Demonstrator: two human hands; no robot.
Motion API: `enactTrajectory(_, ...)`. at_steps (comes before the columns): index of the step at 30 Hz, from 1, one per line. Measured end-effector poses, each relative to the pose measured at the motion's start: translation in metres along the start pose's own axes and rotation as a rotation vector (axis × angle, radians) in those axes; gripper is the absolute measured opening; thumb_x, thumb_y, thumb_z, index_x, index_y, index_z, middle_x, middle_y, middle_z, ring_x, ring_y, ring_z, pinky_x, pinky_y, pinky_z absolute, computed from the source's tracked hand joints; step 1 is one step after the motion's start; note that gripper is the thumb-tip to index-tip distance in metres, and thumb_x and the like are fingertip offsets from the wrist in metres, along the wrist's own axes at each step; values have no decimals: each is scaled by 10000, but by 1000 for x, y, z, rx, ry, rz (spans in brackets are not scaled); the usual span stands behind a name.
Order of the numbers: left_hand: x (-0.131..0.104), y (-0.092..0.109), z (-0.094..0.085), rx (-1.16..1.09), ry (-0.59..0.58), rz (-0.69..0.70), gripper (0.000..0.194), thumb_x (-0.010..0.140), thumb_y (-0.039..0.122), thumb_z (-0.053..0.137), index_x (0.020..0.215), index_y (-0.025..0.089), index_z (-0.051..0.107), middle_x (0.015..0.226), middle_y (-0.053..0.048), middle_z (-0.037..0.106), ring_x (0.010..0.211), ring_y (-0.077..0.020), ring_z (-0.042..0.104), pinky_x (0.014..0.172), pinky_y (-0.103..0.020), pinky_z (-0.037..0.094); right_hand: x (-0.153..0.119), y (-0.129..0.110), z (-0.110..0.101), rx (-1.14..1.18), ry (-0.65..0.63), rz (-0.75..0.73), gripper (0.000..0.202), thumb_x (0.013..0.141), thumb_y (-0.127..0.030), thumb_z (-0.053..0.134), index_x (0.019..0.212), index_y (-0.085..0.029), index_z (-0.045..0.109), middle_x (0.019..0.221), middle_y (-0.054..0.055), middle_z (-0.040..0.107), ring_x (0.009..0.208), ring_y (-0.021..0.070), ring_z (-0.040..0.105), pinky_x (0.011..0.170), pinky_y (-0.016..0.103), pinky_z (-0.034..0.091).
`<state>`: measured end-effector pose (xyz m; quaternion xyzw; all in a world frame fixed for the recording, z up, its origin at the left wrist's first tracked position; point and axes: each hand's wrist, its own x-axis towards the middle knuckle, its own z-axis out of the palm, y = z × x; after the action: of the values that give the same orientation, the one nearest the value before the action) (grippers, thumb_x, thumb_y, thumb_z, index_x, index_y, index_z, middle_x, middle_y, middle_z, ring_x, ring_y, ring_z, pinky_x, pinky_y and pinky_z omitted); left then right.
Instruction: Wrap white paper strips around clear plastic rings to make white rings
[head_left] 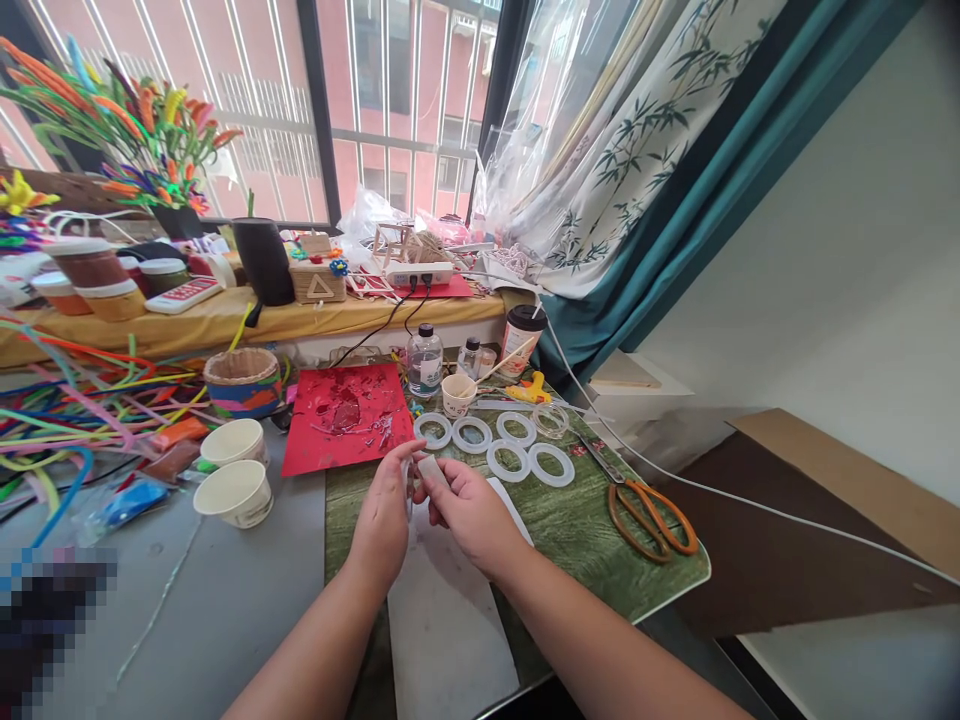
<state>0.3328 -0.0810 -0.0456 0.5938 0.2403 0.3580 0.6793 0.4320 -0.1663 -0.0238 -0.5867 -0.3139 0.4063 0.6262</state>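
My left hand point(384, 515) is closed on a thin, see-through piece point(409, 488) that looks like a ring turned edge-on. In my right hand point(474, 512), thumb and fingers pinch a small pale grey piece point(432, 470), which may be folded sandpaper. Both hands meet over a whitish board point(442, 620), and the pale piece is close beside the clear one; whether they touch is hard to see. Just beyond my fingers lie several translucent white ring moulds point(508, 461) on the green wood-patterned mat point(600, 560).
Orange-handled scissors point(651, 520) lie at the right. A red sheet point(341, 415) with shiny scraps is at the left, near two paper cups point(234, 495). Behind stand a clear bottle point(426, 362), a small cup with sticks point(458, 396), a yellow glue gun point(531, 389) and a drink cup point(522, 340).
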Motion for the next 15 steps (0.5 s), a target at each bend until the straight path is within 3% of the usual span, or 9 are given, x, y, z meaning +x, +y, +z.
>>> enactTrajectory(9,-1,5,1,175,31,120,537,998,618,378,1228,222,658,1236,-111,636,1143,-251,581,941,-371,498,-1,-1,5,202,-21,107,428,764,-576,772,862,-163,711,796,15,656,611,100,529,547,232,395)
enactTrajectory(12,-1,3,0,230,36,166,525,1000,609,384,1215,229,676,1236,-105,648,1147,-255,584,998,-391,471,-1,0,8,144,24,71,405,742,-528,820,871,-164,699,713,-13,631,595,103,530,542,230,395)
enactTrajectory(15,-2,1,0,171,37,108,517,982,616,425,1225,238,680,1135,-99,675,1030,-254,628,890,-376,520,-1,3,8,178,18,93,469,666,-527,879,885,-170,669,708,-14,652,589,120,575,517,230,406)
